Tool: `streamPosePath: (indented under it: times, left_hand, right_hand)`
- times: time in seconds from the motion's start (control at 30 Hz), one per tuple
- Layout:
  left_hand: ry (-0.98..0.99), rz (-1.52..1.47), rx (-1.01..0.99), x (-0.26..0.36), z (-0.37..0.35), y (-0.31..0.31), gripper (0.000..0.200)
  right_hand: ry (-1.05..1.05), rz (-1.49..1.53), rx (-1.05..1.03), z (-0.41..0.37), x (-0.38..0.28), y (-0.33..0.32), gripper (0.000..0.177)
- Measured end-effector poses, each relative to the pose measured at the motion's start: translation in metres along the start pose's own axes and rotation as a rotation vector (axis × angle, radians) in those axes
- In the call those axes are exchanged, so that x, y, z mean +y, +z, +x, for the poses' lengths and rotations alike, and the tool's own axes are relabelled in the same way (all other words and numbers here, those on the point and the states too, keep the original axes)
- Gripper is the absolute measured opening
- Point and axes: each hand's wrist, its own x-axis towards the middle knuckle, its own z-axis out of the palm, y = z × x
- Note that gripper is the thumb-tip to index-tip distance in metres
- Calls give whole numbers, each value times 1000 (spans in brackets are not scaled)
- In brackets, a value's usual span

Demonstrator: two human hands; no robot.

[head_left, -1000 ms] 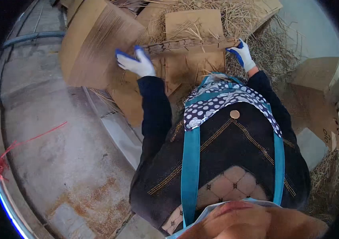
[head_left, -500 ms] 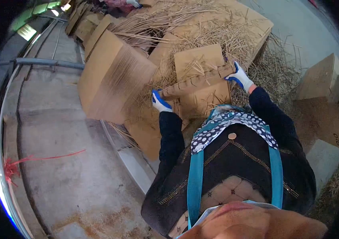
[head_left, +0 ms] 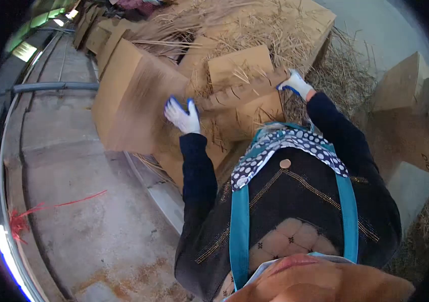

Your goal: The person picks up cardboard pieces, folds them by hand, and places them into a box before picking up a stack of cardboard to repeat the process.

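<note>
My right hand, in a white and blue glove, grips the right end of a long notched cardboard strip. The strip slants across in front of me, its left end lower. My left hand, gloved alike, is off the strip's left end, with fingers spread and nothing in them. It is beside a cardboard box with a brown streaked side. Behind the strip lies a flat cardboard piece with a few straws on it.
Loose straw covers the cardboard-topped surface and spills onto the floor at right. More cardboard boxes stand at the right. A grey pipe and red string are at left. Part of another person's pink sleeve shows at the top.
My left hand has let go of the strip's left end, moved left and up, and opened. My right hand keeps its hold. The whole view has shifted slightly.
</note>
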Motion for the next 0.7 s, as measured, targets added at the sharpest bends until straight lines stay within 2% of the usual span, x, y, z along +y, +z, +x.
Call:
streamPosePath:
  times: [0.03, 0.1, 0.17, 0.2, 0.23, 0.3, 0.33, 0.37, 0.4, 0.47, 0.5, 0.53, 0.57, 0.63, 0.7]
  left_hand:
    - [173, -110, -82, 19, 11, -14, 82]
    - [399, -93, -351, 64, 18, -25, 102]
    - [448, -47, -464, 80, 17, -10, 114]
    - [449, 34, -458, 86, 18, -1, 116]
    - [449, 32, -463, 89, 17, 10, 116]
    - [268, -117, -684, 90, 10, 33, 106]
    - [314, -106, -509, 91, 5, 37, 74]
    - [315, -109, -516, 89, 2, 41, 74]
    - [313, -128, -520, 86, 1, 45, 65]
    - [329, -188, -491, 83, 0, 48, 49]
    - [330, -194, -491, 84, 0, 46, 49]
    - [320, -186, -478, 87, 0, 43, 49]
    - [308, -178, -466, 89, -1, 42, 49]
    - [319, -165, -461, 89, -4, 44, 48]
    - [338, -146, -449, 89, -4, 43, 47]
  right_hand:
    - [-11, -42, -4, -2, -2, 1, 62]
    - [-26, -85, 47, -6, -8, 4, 52]
    - [-98, 150, -86, 3, 8, 3, 51]
    - [-5, 44, -40, 10, 15, 5, 49]
    - [1, 45, -39, 9, 16, 5, 49]
    - [8, -4, -86, 7, 10, 2, 61]
    - [14, -4, -83, 6, 8, -1, 61]
    - [-38, -71, -110, 6, 5, -3, 70]
    - [-93, -138, -136, 8, 2, -8, 80]
    - [-465, -231, -50, 10, -21, -31, 93]
    - [-612, -121, 45, 7, -52, -37, 88]
    - [-750, -252, 144, -4, -92, -38, 90]
    - [-745, -256, 144, -13, -121, -25, 90]
    - [-1022, -917, 8, -21, -159, 12, 86]
    - [-708, -1562, -237, -5, -143, 44, 85]
